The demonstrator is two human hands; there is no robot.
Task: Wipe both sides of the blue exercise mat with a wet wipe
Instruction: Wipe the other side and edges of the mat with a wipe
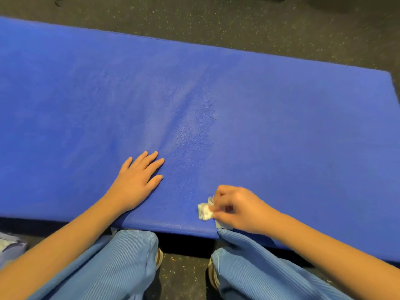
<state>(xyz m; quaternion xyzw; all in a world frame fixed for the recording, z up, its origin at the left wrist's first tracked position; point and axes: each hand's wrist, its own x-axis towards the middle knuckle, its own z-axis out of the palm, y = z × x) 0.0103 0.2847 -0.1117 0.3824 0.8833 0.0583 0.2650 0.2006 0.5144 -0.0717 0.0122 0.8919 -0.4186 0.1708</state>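
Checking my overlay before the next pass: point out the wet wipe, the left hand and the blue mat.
wet wipe (204, 211): head view, middle of its crumpled white wad.
left hand (138, 180): head view, back of the hand.
blue mat (281, 126): head view, bare top surface.

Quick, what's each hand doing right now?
Left hand: open, fingers straight, resting flat on the blue mat.
Right hand: closed, gripping the crumpled wet wipe against the mat.

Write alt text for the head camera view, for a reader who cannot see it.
A person's right hand holds a crumpled white wet wipe on a large blue exercise mat near its front edge, while the left hand rests flat on it. The mat lies on a dark speckled floor.
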